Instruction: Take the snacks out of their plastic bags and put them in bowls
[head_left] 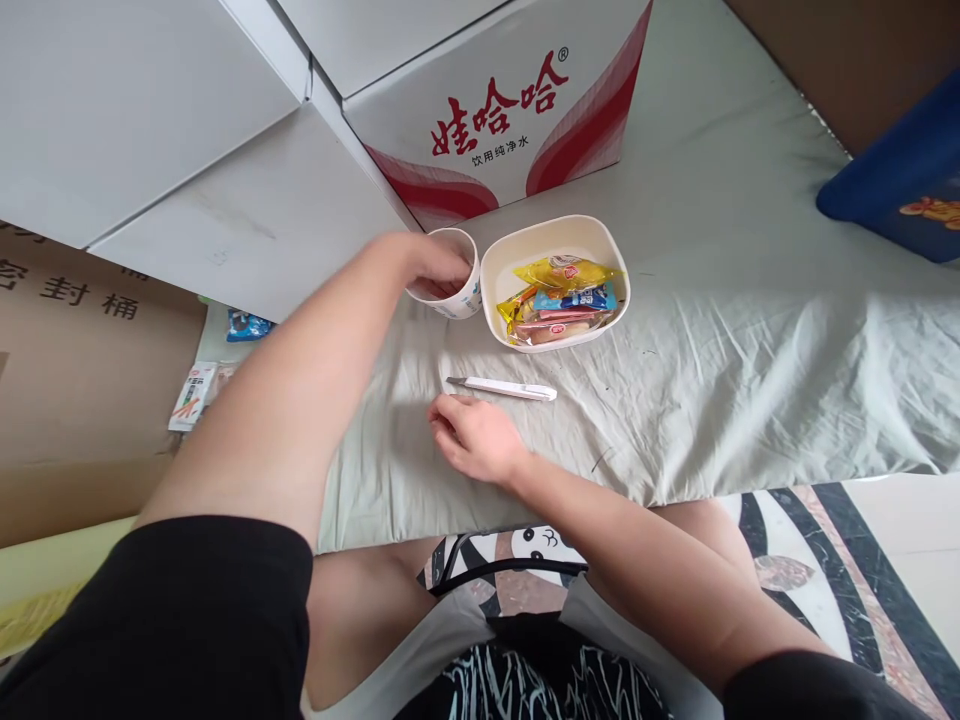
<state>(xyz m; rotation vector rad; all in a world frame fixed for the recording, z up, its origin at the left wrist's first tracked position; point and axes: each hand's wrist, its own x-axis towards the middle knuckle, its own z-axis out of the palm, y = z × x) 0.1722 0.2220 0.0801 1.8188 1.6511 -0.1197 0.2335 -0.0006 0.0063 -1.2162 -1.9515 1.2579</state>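
My left hand (444, 266) reaches down into a white paper cup (469, 300) with blue print, and its fingertips are hidden inside. Against the cup's right side stands a cream oval plastic tub (517, 245) of wrapped snacks, among them a yellow packet (555, 273) and a blue packet (592, 298). My right hand (477, 436) rests on the cloth with its fingers curled in, and nothing shows in it. Just beyond the knuckles lies a white utility knife (506, 388), its blade pointing left.
White cartons, one with red lettering (495, 120), stand behind and to the left. Snack packets (196, 395) lie past my left arm on the pale green cloth (720, 390). At the far right is a dark blue container (892, 170).
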